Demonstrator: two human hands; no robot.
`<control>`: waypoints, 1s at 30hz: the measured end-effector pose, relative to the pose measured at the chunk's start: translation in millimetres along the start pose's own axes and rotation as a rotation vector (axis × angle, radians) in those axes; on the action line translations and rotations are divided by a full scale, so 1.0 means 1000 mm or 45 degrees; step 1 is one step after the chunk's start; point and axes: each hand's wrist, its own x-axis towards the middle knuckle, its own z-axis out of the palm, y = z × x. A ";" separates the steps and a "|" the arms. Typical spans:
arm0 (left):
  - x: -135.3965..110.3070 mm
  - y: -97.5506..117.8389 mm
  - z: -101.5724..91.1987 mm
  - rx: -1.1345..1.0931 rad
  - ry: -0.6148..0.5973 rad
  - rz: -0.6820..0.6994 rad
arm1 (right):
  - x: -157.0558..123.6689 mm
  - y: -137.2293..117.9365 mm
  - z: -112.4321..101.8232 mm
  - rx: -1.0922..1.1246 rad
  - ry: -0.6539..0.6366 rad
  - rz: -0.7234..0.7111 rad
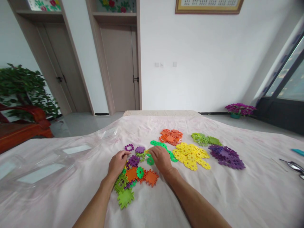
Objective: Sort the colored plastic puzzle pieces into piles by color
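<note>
My left hand (118,164) rests on a mixed heap of flat plastic interlocking tiles (133,177), its fingers curled and pinched at a purple tile (133,161). My right hand (161,159) lies knuckles up just right of it, fingers bent down onto green pieces (150,161); what they grip is hidden. Sorted piles lie beyond: orange tiles (171,136), light green tiles (205,139), yellow tiles (191,155), dark purple tiles (226,156) and green discs (158,144). A loose lime tile (125,198) lies nearest me.
A pale pink cloth (237,190) covers the table. A clear plastic tray (42,172) sits at the left. Metal tools (293,166) and a teal object (298,152) lie at the right edge. Doors, a potted plant (21,90) and a red wooden bench (21,126) stand behind.
</note>
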 end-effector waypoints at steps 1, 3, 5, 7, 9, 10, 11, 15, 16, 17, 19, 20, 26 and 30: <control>-0.001 0.001 -0.001 0.004 -0.002 0.000 | 0.002 0.008 -0.004 0.024 0.065 0.081; -0.001 0.002 -0.001 0.014 -0.007 -0.001 | 0.005 0.027 -0.016 0.043 0.172 0.248; -0.001 0.002 -0.001 0.031 -0.011 -0.001 | 0.007 0.050 -0.032 0.008 0.274 0.441; -0.001 0.000 0.000 0.049 -0.013 0.003 | 0.006 0.072 -0.050 -0.051 0.361 0.625; 0.000 -0.001 0.001 0.059 -0.012 0.010 | 0.001 0.092 -0.067 -0.104 0.436 0.768; 0.000 -0.002 0.001 0.060 -0.011 0.016 | -0.002 0.101 -0.074 -0.130 0.469 0.836; 0.000 -0.002 0.001 0.059 -0.011 0.020 | -0.006 0.110 -0.080 -0.160 0.494 0.896; 0.000 -0.003 0.001 0.063 -0.012 0.016 | -0.016 0.132 -0.090 -0.319 0.636 0.971; 0.000 -0.003 0.001 0.068 -0.012 0.011 | -0.016 0.134 -0.090 -0.352 0.695 0.937; 0.000 -0.002 0.001 0.074 -0.015 0.008 | -0.016 0.133 -0.088 -0.373 0.748 0.888; 0.000 -0.002 0.001 0.076 -0.019 0.003 | -0.012 0.127 -0.082 -0.368 0.788 0.749; 0.000 -0.002 0.001 0.073 -0.018 0.004 | -0.010 0.120 -0.078 -0.349 0.766 0.664; -0.001 0.001 0.001 -0.030 0.027 0.216 | 0.001 0.061 -0.043 -0.142 0.339 0.156; -0.002 0.009 0.003 0.085 -0.092 0.359 | 0.002 0.023 -0.022 -0.061 -0.060 -0.124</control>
